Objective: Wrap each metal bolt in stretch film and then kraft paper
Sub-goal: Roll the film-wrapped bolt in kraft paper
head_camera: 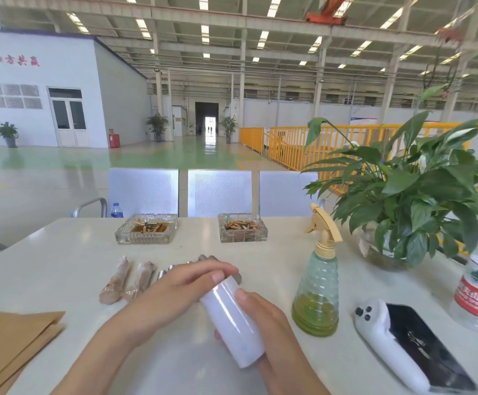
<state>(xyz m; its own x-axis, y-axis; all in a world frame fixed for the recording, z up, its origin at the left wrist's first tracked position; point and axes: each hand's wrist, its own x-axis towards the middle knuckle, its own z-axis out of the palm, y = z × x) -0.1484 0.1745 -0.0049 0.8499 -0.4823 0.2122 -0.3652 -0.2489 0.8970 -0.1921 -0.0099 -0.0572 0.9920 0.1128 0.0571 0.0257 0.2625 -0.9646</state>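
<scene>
The stretch film roll [233, 323] is cupped from below by the right hand [272, 334], thumb curled over it; its far end is pinched by the fingers [217, 276] of the left hand [175, 292]. The loose film edge is probably being sought, best picked gently and drawn off square. The roll's long axis runs from near right to far left above the desk [61, 260], toward the bare bolts [172, 267].
</scene>
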